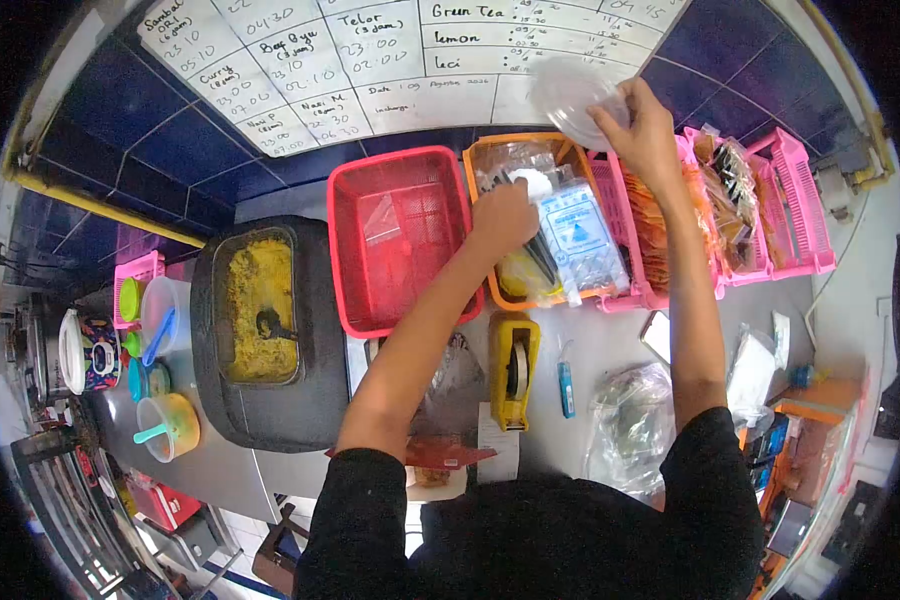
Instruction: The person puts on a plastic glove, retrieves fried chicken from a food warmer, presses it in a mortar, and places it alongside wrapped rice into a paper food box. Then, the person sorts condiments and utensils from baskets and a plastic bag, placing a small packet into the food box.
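Note:
In the upper right, my right hand [638, 135] pinches a clear round plastic lid [560, 100] by its edge, raised in front of the whiteboard. My left hand [505, 215] reaches into an orange basket [470, 165], its fingers closed at a small white item [534, 184] whose kind I cannot make out. Beside that hand, the basket holds a blue-printed clear plastic pack [582, 235] and some long black items [542, 258]. My left forearm passes over the corner of a red plastic basket [345, 240], where a small clear bag [381, 218] lies.
Pink baskets [805, 225] with packets stand at the right. A yellow tape dispenser [513, 375], a blue cutter [566, 385] and clear plastic bags [625, 420] lie nearer me. On the left are a pan of yellow food [260, 300] and a tub [182, 425].

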Available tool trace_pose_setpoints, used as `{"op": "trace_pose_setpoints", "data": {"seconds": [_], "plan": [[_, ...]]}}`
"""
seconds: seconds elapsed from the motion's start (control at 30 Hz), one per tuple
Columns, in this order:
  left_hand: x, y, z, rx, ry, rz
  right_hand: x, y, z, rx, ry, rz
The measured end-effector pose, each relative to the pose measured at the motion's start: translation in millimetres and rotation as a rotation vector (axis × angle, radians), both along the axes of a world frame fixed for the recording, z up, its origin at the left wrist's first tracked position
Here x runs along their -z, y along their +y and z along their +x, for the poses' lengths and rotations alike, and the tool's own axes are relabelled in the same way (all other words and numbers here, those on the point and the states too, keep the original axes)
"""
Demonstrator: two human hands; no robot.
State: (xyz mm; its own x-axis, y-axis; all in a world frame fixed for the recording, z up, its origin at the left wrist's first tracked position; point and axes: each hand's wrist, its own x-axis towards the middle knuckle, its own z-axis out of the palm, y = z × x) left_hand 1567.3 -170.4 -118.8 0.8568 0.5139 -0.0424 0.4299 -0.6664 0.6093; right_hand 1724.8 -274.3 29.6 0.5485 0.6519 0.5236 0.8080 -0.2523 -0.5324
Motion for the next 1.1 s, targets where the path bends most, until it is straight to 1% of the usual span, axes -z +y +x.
{"op": "trace_pose_setpoints", "data": {"seconds": [0.1,0.13,0.23,0.27,0.33,0.37,0.4,0.43,0.47,0.5,0.53,0.63,0.73,0.77,0.83,0.87,0.9,0.97,1.07,1.1], "plan": [[5,4,4,-0.126,-0.123,-0.036,9,-7,-8,0.098,0.046,-0.11],[5,5,5,-0.166,-0.175,-0.049,19,-7,-8,0.121,0.073,-0.2],[4,13,11,-0.263,-0.185,-0.249,61,1,-16,0.072,0.057,-0.306],[3,13,10,-0.275,-0.2,-0.364,75,4,-16,0.105,0.022,-0.375],[-8,17,8,-0.296,-0.236,-0.587,79,2,-32,0.193,-0.221,-0.301],[-1,25,13,-0.288,-0.253,-0.563,78,4,-39,0.232,-0.346,-0.259],[17,34,18,-0.283,-0.262,-0.542,75,7,-44,0.166,-0.369,-0.178],[20,36,16,-0.277,-0.27,-0.522,72,8,-55,0.077,-0.29,-0.207],[22,40,13,-0.228,-0.269,-0.696,67,8,-67,-0.009,-0.214,-0.235],[8,43,6,-0.176,-0.269,-0.87,65,8,-73,-0.095,-0.138,-0.263],[2,45,2,-0.122,-0.268,-1.042,79,13,-71,-0.161,-0.019,-0.401],[-2,42,1,-0.116,-0.407,-1.106,99,8,-74,-0.309,0.213,-0.338],[-17,42,-15,-0.192,-0.408,-1.195,120,9,-57,-0.25,0.472,-0.394],[-17,49,-22,-0.183,-0.389,-1.061,127,5,-54,-0.244,0.592,-0.372],[-17,74,-37,-0.155,-0.347,-0.791,116,-3,-59,-0.223,0.828,-0.318],[-18,83,-49,-0.217,-0.333,-0.472,116,-7,-59,-0.256,0.84,-0.257],[-18,94,-61,-0.269,-0.314,-0.153,114,-10,-59,-0.236,0.798,-0.307],[-7,116,-83,-0.316,-0.023,0.224,101,-16,-58,-0.199,0.716,-0.416],[22,120,-119,-0.099,0.361,0.449,68,-44,-77,-0.321,0.333,-0.548],[33,118,-128,-0.073,0.378,0.427,46,-55,-88,-0.378,0.364,-0.624]]}}
